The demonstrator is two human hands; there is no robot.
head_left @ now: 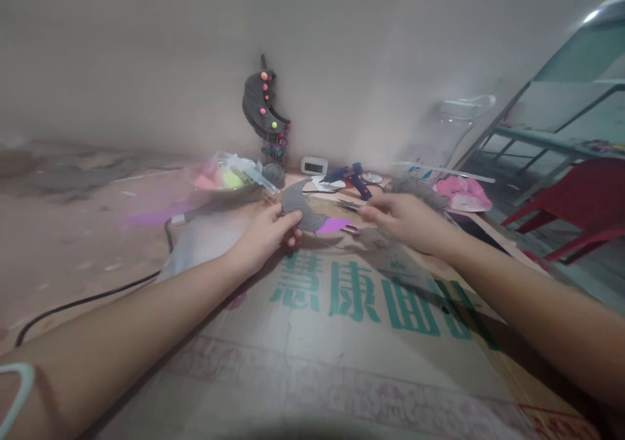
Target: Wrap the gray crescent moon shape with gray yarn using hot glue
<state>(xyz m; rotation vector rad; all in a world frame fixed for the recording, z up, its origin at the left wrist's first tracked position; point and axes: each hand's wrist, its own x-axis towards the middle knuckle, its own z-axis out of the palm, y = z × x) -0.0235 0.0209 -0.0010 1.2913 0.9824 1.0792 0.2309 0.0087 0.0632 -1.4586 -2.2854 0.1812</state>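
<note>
My left hand (273,232) is closed on a crescent moon wrapped in grey yarn (303,209), pinched by its left side between thumb and fingers. At its lower right tip the purple base (333,225) shows unwrapped. To the right, my right hand (398,219) is closed on a slim, dark, two-pronged metal tool (349,206). Its prongs point left toward the crescent, and blur hides its exact kind. A small pink-rimmed loop (351,230) lies just below it.
A blue glue gun (349,178) lies beyond my hands near a white digital clock (314,166). A bowl of colourful material (227,183) stands left. A dark crescent with coloured balls (263,105) hangs on the wall. Printed sheeting (312,355) covers the front; a black cable (97,293) runs left.
</note>
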